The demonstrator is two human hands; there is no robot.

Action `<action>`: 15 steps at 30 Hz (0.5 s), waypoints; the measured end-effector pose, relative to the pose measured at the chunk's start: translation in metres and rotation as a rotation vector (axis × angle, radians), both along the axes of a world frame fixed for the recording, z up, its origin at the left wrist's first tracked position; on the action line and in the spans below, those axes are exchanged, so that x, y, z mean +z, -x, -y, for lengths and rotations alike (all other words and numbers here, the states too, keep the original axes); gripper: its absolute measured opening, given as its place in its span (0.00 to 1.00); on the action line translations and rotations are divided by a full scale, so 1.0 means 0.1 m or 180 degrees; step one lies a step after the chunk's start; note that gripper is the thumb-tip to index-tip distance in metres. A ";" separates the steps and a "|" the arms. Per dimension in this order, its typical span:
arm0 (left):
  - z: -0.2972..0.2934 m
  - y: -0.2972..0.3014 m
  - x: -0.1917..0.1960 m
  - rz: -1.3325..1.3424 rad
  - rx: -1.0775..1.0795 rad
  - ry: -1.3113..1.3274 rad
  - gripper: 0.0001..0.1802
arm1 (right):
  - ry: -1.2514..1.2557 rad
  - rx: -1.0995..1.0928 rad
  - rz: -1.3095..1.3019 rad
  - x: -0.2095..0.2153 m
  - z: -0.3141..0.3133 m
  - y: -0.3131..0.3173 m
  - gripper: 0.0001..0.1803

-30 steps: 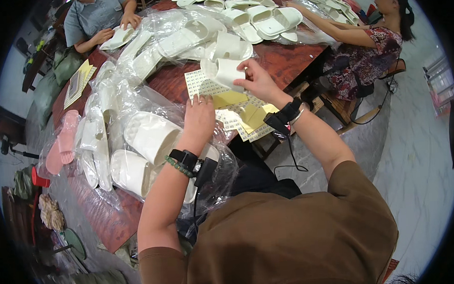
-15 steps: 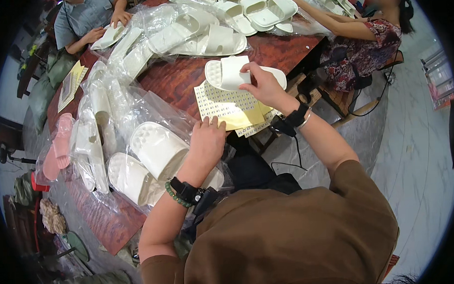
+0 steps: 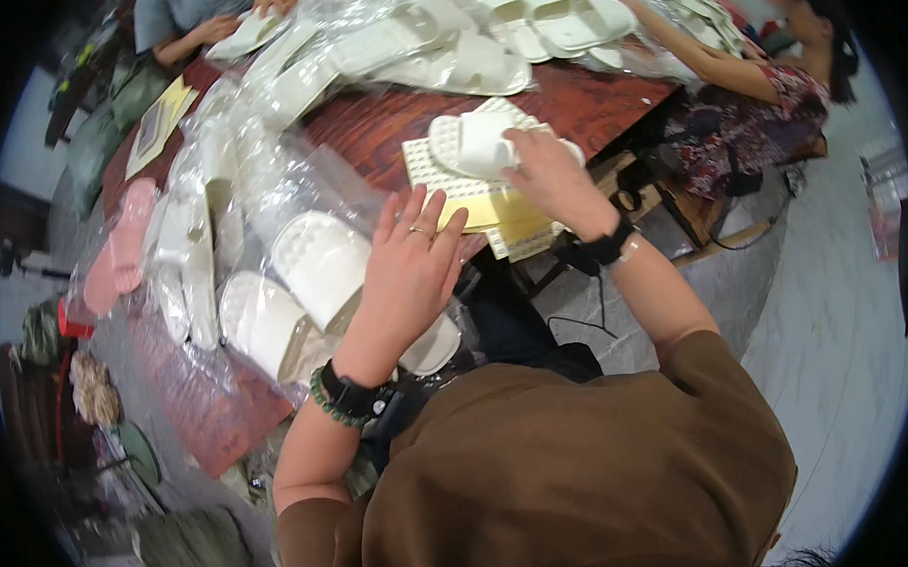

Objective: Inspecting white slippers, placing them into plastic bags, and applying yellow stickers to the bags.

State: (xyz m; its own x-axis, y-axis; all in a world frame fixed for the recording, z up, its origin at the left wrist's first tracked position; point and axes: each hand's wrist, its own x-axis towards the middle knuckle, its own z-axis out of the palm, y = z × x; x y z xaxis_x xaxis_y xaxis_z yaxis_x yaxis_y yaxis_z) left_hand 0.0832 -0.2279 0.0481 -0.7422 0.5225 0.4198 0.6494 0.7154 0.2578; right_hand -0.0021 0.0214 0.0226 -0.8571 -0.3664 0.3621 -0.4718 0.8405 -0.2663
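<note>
My right hand [image 3: 558, 182] grips a white slipper [image 3: 481, 146] by its strap, thumb and fingers at the strap's edge. Beneath the slipper are sheets of small printed stickers [image 3: 425, 175] with yellow backing, at the table's near edge. My left hand [image 3: 406, 270] hovers lower left of the sheets with its fingers spread and nothing in them. Just left of that hand, two white slippers [image 3: 318, 263] in clear plastic lie on the table, partly hidden by my wrist.
Bagged white slippers [image 3: 396, 46] are heaped across the reddish wooden table [image 3: 354, 137]. Pink slippers [image 3: 123, 245] and yellow-edged sheets [image 3: 159, 129] lie at the left. A person in grey sits far left; another in a patterned top [image 3: 719, 144] reaches in from the right.
My left hand has lifted off the sticker sheets and spread its fingers. The whole view has shifted slightly. My right hand stays on the white slipper over the sheets.
</note>
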 end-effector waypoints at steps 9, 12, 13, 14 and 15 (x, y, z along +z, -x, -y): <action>1.47 -0.64 0.21 -0.0460 0.2053 -0.0890 0.24 | 0.0574 0.2730 0.2646 0.50 0.48 -1.00 0.11; 1.69 -0.84 0.01 -0.0303 0.2266 -0.0903 0.24 | 0.0236 0.3333 0.3107 0.34 0.61 -1.23 0.12; 1.69 -0.90 -0.06 -0.0019 0.2452 -0.0770 0.25 | 0.0224 0.3347 0.3129 0.28 0.65 -1.25 0.12; 1.72 -0.93 -0.16 -0.0014 0.2476 -0.0776 0.25 | 0.0099 0.3174 0.3254 0.23 0.69 -1.25 0.14; 1.76 -0.97 -0.29 0.0164 0.2490 -0.0944 0.25 | -0.0028 0.3004 0.3377 0.19 0.73 -1.26 0.16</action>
